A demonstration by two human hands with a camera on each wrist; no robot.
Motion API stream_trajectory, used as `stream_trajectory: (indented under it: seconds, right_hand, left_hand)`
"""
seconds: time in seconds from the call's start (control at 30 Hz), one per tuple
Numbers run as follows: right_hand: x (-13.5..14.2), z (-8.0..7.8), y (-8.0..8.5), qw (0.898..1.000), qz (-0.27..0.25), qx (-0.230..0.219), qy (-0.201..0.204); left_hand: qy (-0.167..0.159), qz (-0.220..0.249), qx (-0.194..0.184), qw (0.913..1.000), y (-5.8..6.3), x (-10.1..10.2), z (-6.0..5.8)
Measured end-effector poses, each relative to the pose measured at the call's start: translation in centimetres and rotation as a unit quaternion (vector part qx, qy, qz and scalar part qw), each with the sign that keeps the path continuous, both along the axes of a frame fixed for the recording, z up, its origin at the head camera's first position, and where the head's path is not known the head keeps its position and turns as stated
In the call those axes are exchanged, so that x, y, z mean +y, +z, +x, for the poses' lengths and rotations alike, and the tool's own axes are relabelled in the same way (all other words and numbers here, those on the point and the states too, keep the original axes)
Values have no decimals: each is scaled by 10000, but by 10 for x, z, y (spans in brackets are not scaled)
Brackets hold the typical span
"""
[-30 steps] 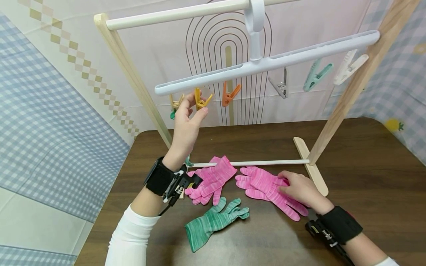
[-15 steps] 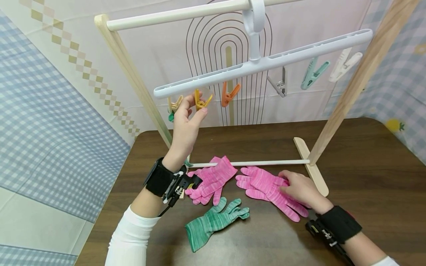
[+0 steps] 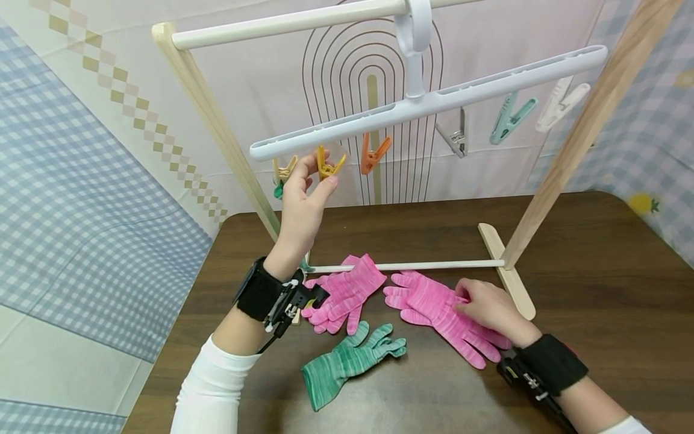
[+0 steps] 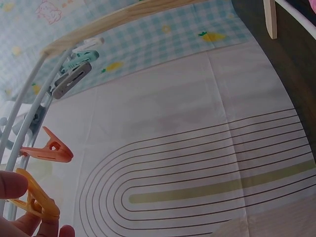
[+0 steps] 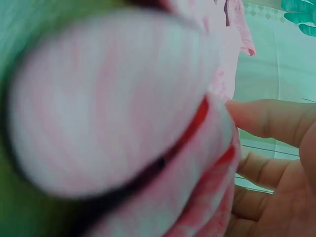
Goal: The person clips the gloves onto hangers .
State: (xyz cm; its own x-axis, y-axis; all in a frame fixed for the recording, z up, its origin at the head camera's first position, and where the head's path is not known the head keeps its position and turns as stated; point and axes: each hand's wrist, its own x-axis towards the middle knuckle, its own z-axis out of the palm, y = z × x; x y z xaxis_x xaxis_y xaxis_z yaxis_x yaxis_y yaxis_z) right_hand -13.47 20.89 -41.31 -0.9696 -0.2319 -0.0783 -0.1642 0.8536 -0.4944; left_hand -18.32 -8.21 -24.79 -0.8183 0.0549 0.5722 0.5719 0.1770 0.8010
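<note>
My left hand (image 3: 305,208) is raised to the white hanger (image 3: 358,120) and pinches a yellow clothespin (image 3: 328,166) under its left part. In the left wrist view, fingertips press on both arms of the yellow clothespin (image 4: 43,200). On the table my right hand (image 3: 494,308) holds the right-hand pink glove (image 3: 434,299) near its middle. Up close in the right wrist view, thumb and fingers take the edge of the pink glove (image 5: 113,103). More pink gloves (image 3: 349,292) lie overlapping to the left, with a green glove (image 3: 347,364) in front of them.
The hanger hangs from a wooden rack's top rod (image 3: 293,25). Along it are orange (image 3: 374,157), grey (image 3: 456,138), teal (image 3: 511,123) and white clothespins (image 3: 561,108), and a beige one (image 3: 283,170) beside the left hand with something green below. A low rod (image 3: 444,265) crosses behind the gloves.
The hanger's right end has swung slightly left and up. The pink glove under my right hand has shifted a little toward the lower right. My left hand keeps its pinch on the yellow clothespin.
</note>
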Motion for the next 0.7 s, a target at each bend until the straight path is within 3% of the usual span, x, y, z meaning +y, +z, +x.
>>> stream_trajectory:
  seconds: [0.7]
  right_hand:
    - [0, 1, -5, 9992, -155, 331, 146]
  left_hand:
    - [24, -17, 15, 10000, 0, -1, 2]
